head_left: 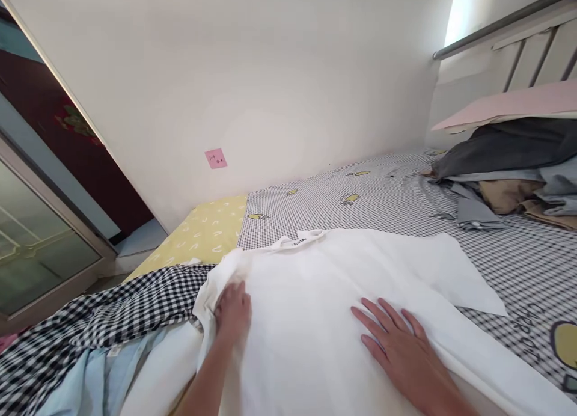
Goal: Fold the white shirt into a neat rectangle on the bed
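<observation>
A white short-sleeved T-shirt (297, 320) lies spread on the bed, its collar toward the wall and one sleeve stretched out to the right. My right hand (401, 350) rests flat on the shirt's body, fingers spread. At the shirt's left side, near the bunched sleeve, my left hand (233, 311) has its fingers curled into the fabric. The left sleeve is crumpled, and its end is partly hidden beside that hand. The shirt's lower hem is out of view.
A black-and-white checked garment (139, 299) and a light blue garment (97, 374) lie on the left. Folded dark and brown clothes (509, 157) are piled at the right by the bed rail (505, 22). A pink note (215, 159) is on the wall.
</observation>
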Demonstrator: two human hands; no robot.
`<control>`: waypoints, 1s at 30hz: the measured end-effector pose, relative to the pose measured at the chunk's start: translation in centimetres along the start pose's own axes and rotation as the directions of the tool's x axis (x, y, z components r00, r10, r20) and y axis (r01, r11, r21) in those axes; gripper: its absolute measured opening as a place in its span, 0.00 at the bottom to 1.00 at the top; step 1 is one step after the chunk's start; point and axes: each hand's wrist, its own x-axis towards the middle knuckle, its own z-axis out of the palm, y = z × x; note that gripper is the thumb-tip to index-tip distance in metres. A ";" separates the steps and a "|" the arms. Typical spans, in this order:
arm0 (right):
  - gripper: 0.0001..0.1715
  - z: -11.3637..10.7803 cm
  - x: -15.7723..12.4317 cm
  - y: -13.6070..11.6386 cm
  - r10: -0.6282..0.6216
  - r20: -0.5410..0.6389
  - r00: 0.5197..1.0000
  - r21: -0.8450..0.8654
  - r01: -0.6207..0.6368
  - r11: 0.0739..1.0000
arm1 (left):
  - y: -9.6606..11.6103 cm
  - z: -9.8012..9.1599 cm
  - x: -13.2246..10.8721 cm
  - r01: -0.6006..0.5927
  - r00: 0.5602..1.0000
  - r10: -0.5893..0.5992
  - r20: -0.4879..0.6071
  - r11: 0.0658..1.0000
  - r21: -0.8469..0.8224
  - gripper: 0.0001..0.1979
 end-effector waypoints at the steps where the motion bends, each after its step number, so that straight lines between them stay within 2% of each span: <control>1: 0.30 0.0 0.0 0.0 0.002 0.007 1.000 -0.002 -0.002 1.000 | 0.5 0.2 -1.0 -0.009 1.000 0.009 0.003 1.000 0.021 0.24; 5: 0.30 -0.2 0.2 -0.2 0.011 0.027 1.000 -0.008 -0.011 1.000 | 1.8 -0.1 -3.9 -0.014 1.000 0.012 0.025 0.995 0.099 0.28; 10: 0.30 -0.8 0.4 -0.6 0.026 0.044 0.999 -0.027 -0.024 0.999 | 2.0 -1.8 -6.8 -0.011 0.990 -0.014 0.141 0.985 0.174 0.30; 15: 0.31 -1.9 0.6 -1.5 0.060 0.108 0.992 -0.093 -0.050 0.994 | 1.7 -3.2 -12.3 -0.010 0.978 -0.027 0.206 0.985 0.173 0.30; 20: 0.32 -3.4 0.5 -2.7 0.124 0.195 0.973 -0.140 -0.098 0.985 | 1.0 -4.5 -17.2 -0.046 0.980 0.010 0.199 0.982 0.181 0.30; 25: 0.32 -4.5 -1.8 -2.7 0.159 0.213 0.964 -0.135 -0.132 0.982 | 0.9 -5.4 -18.5 -0.067 0.983 0.035 0.181 0.982 0.174 0.30; 30: 0.31 -5.0 -6.7 0.7 0.158 0.101 0.982 -0.183 -0.138 0.973 | 1.1 -5.5 -18.2 -0.057 0.983 0.027 0.181 0.986 0.159 0.30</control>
